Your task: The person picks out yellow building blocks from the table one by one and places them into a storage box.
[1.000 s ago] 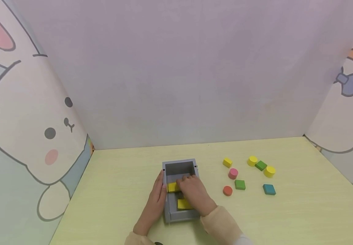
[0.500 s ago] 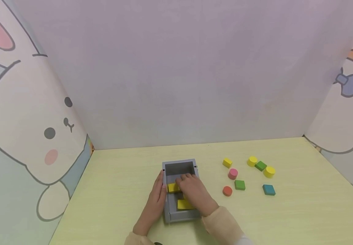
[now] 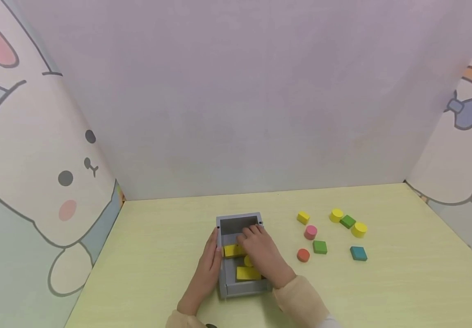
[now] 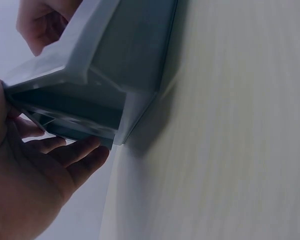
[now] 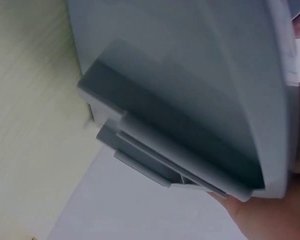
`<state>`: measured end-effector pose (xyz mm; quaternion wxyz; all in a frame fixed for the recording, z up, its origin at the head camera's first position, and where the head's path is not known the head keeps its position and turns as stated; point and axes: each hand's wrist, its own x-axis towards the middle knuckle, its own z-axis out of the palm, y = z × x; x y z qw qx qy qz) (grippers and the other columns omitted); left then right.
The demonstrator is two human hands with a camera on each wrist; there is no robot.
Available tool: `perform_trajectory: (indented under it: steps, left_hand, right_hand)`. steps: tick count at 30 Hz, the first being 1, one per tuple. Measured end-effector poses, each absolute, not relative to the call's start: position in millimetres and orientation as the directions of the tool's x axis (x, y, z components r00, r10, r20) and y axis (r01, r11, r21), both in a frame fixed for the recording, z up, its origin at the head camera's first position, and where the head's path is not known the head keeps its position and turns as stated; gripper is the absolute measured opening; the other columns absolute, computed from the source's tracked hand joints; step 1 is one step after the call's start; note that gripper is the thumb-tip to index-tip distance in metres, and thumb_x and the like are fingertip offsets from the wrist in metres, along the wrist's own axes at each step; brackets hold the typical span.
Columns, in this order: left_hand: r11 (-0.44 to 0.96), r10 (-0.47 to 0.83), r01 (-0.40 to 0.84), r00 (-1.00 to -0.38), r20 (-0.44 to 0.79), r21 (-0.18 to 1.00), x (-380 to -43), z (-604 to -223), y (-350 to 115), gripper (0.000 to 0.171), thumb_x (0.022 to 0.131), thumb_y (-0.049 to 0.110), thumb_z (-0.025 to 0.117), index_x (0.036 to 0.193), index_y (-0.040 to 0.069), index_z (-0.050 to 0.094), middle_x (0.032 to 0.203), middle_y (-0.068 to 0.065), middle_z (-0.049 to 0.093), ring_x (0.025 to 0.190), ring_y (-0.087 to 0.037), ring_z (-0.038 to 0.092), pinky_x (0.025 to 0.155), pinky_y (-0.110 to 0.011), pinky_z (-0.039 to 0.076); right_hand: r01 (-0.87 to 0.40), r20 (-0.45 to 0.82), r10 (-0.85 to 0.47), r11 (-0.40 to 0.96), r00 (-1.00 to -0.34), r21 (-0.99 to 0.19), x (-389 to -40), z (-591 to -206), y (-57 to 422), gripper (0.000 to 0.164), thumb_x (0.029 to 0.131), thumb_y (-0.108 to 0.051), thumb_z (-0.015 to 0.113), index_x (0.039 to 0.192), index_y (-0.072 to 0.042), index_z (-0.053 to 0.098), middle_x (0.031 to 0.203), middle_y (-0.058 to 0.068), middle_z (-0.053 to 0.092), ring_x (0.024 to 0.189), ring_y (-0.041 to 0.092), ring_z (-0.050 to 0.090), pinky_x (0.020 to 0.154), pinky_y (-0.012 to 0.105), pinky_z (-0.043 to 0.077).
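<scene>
In the head view a grey open-topped box (image 3: pixel 248 289) stands on the table with several yellow pieces inside. My left hand (image 3: pixel 207 272) lies along its left wall, fingers mostly straight and thumb by the rim. My right hand (image 3: pixel 264 253) reaches in over the right wall, with bent fingers at a yellow block (image 3: pixel 230 251); I cannot tell whether they pinch it. Nearer me in the box are a yellow round piece (image 3: pixel 248 261), partly covered, and a yellow rectangular block (image 3: pixel 248 273). The left wrist view shows my left fingers (image 4: pixel 82 157) against the box's outer side.
Right of the box lie loose blocks: a yellow one (image 3: pixel 303 217), a pink cylinder (image 3: pixel 310 232), a red disc (image 3: pixel 303 255), a green square (image 3: pixel 320 247), a teal square (image 3: pixel 358 253). Farther back are two yellow cylinders (image 3: pixel 336 215) beside a green block (image 3: pixel 347 222). Walls surround the table.
My right hand has shifted slightly away from me and to the right, uncovering more of the yellow round piece and the two yellow blocks. My left hand and the box stay put.
</scene>
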<state>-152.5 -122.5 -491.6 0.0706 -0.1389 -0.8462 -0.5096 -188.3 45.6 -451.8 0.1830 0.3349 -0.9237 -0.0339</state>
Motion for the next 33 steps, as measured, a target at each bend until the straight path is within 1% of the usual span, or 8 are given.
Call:
perform_trajectory:
  steps: [3,7,10,14,17,22,29,33]
  left_hand:
    - [0.439,0.163,0.303,-0.953,0.257,0.846,-152.8,-492.4,-122.4,0.049,0.101,0.015,0.030,0.146,0.007,0.012,0.152,-0.019,0.017,0.137,-0.032,0.013,0.109,-0.058,0.020]
    - [0.436,0.164,0.307,-0.951,0.261,0.846,-152.9,-492.9,-122.6,0.049,0.101,0.015,0.030,0.146,0.008,0.012,0.151,-0.019,0.017,0.136,-0.033,0.014,0.109,-0.059,0.020]
    - [0.441,0.162,0.303,-0.953,0.257,0.845,-152.5,-492.5,-122.6,0.049,0.101,0.018,0.029,0.146,0.010,0.012,0.152,-0.017,0.017,0.137,-0.031,0.014,0.109,-0.058,0.021]
    - [0.445,0.158,0.299,-0.954,0.254,0.844,-153.3,-493.8,-122.6,0.049,0.101,0.018,0.029,0.146,0.010,0.012,0.152,-0.016,0.018,0.137,-0.029,0.014,0.110,-0.057,0.020]
    - [0.447,0.158,0.300,-0.954,0.256,0.843,-154.0,-495.4,-122.8,0.049,0.101,0.018,0.029,0.146,0.009,0.012,0.152,-0.016,0.018,0.137,-0.029,0.014,0.110,-0.057,0.020]
    - [0.446,0.159,0.306,-0.952,0.261,0.841,-154.1,-495.8,-123.3,0.049,0.101,0.020,0.028,0.146,0.009,0.012,0.152,-0.016,0.017,0.137,-0.029,0.013,0.110,-0.057,0.019]
    - [0.424,0.158,0.290,-0.956,0.245,0.858,-147.1,-478.7,-119.6,0.048,0.101,0.011,0.030,0.145,0.001,0.013,0.150,-0.023,0.018,0.136,-0.034,0.015,0.109,-0.058,0.019]
    - [0.433,0.158,0.297,-0.954,0.253,0.851,-152.3,-490.9,-121.6,0.049,0.101,0.012,0.030,0.145,0.005,0.013,0.151,-0.020,0.018,0.136,-0.033,0.014,0.109,-0.058,0.020]
  right_hand:
    - [-0.599,0.326,-0.625,0.778,-0.709,0.188,-188.3,-450.0,46.8,0.023,0.071,-0.006,0.073,0.092,-0.013,0.065,0.096,0.007,0.065,0.092,0.025,0.055,0.087,0.042,0.052]
    - [-0.593,0.346,-0.612,0.786,-0.711,0.172,-188.5,-447.7,48.7,0.027,0.068,-0.010,0.076,0.093,-0.011,0.066,0.097,0.008,0.065,0.093,0.026,0.056,0.086,0.042,0.052]
    - [-0.586,0.375,-0.601,0.792,-0.705,0.167,-189.3,-446.5,50.5,0.023,0.070,-0.010,0.073,0.093,-0.010,0.067,0.095,0.007,0.066,0.091,0.025,0.056,0.085,0.042,0.053]
    - [-0.573,0.412,-0.586,0.802,-0.698,0.170,-190.7,-444.9,53.3,0.017,0.076,-0.010,0.068,0.093,-0.009,0.066,0.093,0.007,0.066,0.089,0.024,0.056,0.083,0.041,0.054]
    - [-0.567,0.436,-0.573,0.808,-0.694,0.159,-191.9,-444.2,55.9,0.015,0.078,-0.011,0.067,0.093,-0.008,0.066,0.094,0.007,0.066,0.088,0.024,0.056,0.082,0.040,0.054]
    - [-0.564,0.484,-0.551,0.814,-0.679,0.136,-194.9,-443.5,60.5,0.015,0.078,-0.011,0.066,0.092,-0.007,0.065,0.093,0.008,0.066,0.088,0.025,0.057,0.080,0.041,0.055]
    - [-0.550,0.494,-0.521,0.829,-0.696,0.099,-196.4,-438.4,67.7,0.022,0.075,-0.012,0.070,0.095,-0.005,0.064,0.095,0.010,0.065,0.089,0.027,0.057,0.081,0.042,0.054]
    - [-0.539,0.506,-0.503,0.838,-0.701,0.086,-198.1,-437.7,72.4,0.023,0.075,-0.011,0.069,0.097,-0.005,0.064,0.098,0.011,0.066,0.090,0.027,0.057,0.081,0.043,0.054]
